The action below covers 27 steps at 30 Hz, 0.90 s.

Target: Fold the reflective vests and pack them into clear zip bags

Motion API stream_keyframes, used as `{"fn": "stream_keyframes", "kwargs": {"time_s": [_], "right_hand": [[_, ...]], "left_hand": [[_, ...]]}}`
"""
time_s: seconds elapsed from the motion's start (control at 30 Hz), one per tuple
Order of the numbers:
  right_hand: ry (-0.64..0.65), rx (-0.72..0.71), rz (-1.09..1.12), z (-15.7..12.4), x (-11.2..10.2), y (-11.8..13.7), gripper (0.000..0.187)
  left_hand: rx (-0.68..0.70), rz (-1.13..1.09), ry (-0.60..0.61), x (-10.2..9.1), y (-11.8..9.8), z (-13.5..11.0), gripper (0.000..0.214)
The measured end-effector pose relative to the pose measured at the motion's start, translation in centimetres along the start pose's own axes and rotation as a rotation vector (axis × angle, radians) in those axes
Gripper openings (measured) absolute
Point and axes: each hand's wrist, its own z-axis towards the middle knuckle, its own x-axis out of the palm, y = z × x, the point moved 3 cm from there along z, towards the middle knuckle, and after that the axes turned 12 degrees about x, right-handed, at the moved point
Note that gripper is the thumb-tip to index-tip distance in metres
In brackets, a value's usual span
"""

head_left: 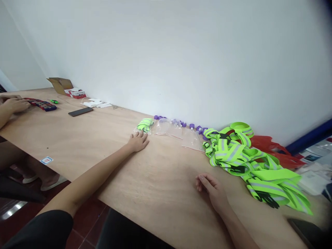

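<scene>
My left hand lies on the table with its fingers stretched out, their tips at the near edge of a small clear bag. Inside that bag is a folded neon-yellow reflective strap. My right hand rests over the table further right, fingers curled in and thumb along them; nothing shows in it. Beyond it lies a heap of neon-yellow reflective straps with grey stripes and black buckles. Flat clear zip bags lie between the bagged strap and the heap.
Several purple caps line the wall. A red plastic bag sits behind the heap. Toward the left are a phone, a cardboard box, a green cutter and another person's hands at a dark patterned item.
</scene>
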Motion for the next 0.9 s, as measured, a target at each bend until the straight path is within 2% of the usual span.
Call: {"fn": "stream_keyframes", "kwargs": {"time_s": [0.17,0.3,0.43,0.53,0.63,0.77,0.9], "right_hand": [[-0.016,-0.016,0.006,-0.1,0.2,0.3,0.051],[-0.016,-0.026,0.027,-0.2,0.4,0.6,0.053],[0.005,-0.041,0.024,-0.4,0.6,1.0,0.050],[0.014,-0.048,0.011,-0.5,0.6,1.2,0.050],[0.017,-0.053,0.000,-0.5,0.5,1.3,0.051],[0.024,-0.053,0.002,-0.5,0.5,1.2,0.051],[0.026,-0.047,0.021,-0.3,0.5,1.1,0.052]], "left_hand": [[-0.013,0.019,-0.040,-1.3,-0.7,1.4,0.059],[0.114,0.061,-0.161,-2.3,-3.8,1.8,0.052],[0.256,0.038,-0.161,-1.6,-6.8,2.3,0.042],[0.252,-0.007,-0.139,-0.9,-7.3,3.1,0.050],[0.218,-0.063,-0.144,-1.2,-6.8,3.8,0.059],[0.207,-0.161,-0.254,-3.6,-5.8,3.4,0.057],[0.244,-0.307,-0.509,-7.9,-6.1,1.4,0.051]]}}
